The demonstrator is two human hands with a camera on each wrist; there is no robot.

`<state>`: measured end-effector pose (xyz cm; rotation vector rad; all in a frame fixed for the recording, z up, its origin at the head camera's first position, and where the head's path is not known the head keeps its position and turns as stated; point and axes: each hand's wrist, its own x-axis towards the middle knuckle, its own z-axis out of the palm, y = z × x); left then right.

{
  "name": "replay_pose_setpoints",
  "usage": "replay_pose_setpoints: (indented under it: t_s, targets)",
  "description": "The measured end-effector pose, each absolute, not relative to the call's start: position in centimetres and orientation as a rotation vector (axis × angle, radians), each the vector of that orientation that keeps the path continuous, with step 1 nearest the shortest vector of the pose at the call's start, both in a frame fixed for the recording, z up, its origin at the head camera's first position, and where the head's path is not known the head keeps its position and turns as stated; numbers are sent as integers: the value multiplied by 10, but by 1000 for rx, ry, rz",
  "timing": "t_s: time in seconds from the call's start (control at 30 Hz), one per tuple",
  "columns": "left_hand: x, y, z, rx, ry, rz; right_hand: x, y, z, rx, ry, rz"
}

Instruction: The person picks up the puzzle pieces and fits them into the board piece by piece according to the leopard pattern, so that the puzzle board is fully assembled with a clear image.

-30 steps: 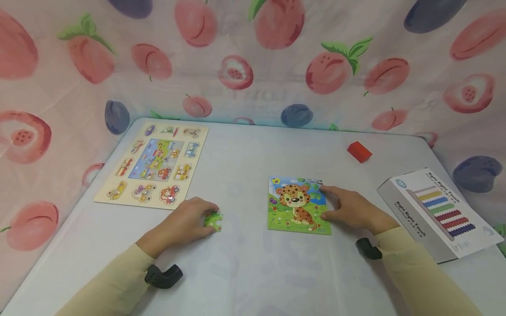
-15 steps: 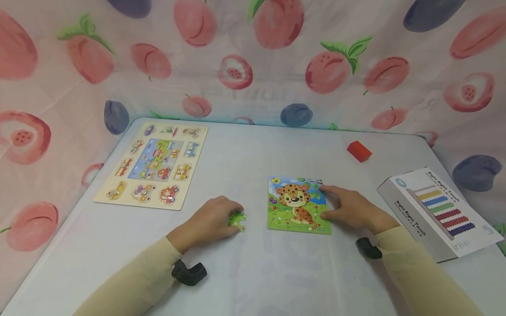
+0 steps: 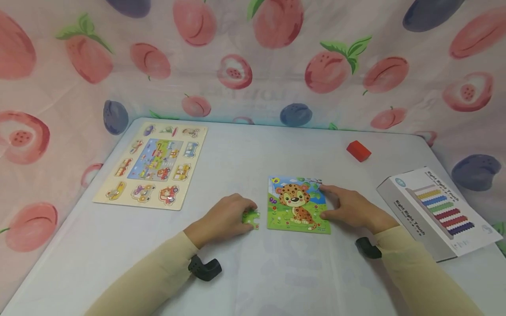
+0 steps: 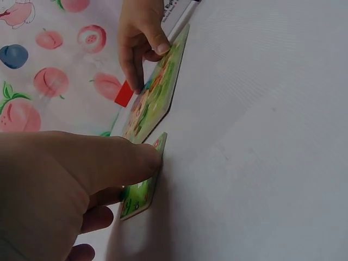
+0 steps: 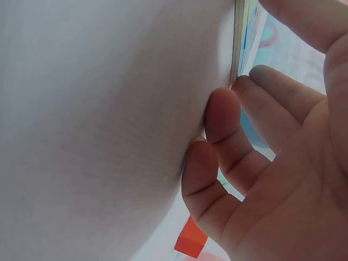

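My left hand [image 3: 225, 219] pinches a small green jigsaw piece [image 3: 253, 219] between thumb and fingers, just left of the leopard puzzle. From the left wrist, the piece [image 4: 140, 191] appears tilted up off the table, with the thumb across its face. The square leopard puzzle [image 3: 296, 204] lies flat, a narrow gap away from the piece. At the puzzle's right side rests my right hand [image 3: 353, 208], index fingertip by the upper corner and thumb on the edge lower down. Its fingers [image 5: 222, 111] look relaxed and loosely bent in the right wrist view, touching the table beside the board's edge.
A wooden vehicle peg puzzle [image 3: 189, 184] lies at the back left. Toward the back right sits a red block [image 3: 359, 151]. A white box [image 3: 411, 228] with coloured strips printed on it stands right of my right arm. Fruit-patterned cloth [image 3: 269, 66] rises behind the table.
My left hand has slid right with the jigsaw piece, from near the peg puzzle to close beside the leopard puzzle. The right hand and leopard puzzle stay in place.
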<state>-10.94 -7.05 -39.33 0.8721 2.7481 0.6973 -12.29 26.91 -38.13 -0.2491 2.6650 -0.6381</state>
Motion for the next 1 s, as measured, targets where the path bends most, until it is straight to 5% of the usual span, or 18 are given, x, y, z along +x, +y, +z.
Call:
replay_pose_setpoints:
  t_s: [1.0]
  targets:
    - [-125, -23, -389, 1019, 2733, 588, -122, 268, -382, -258, 2672, -647]
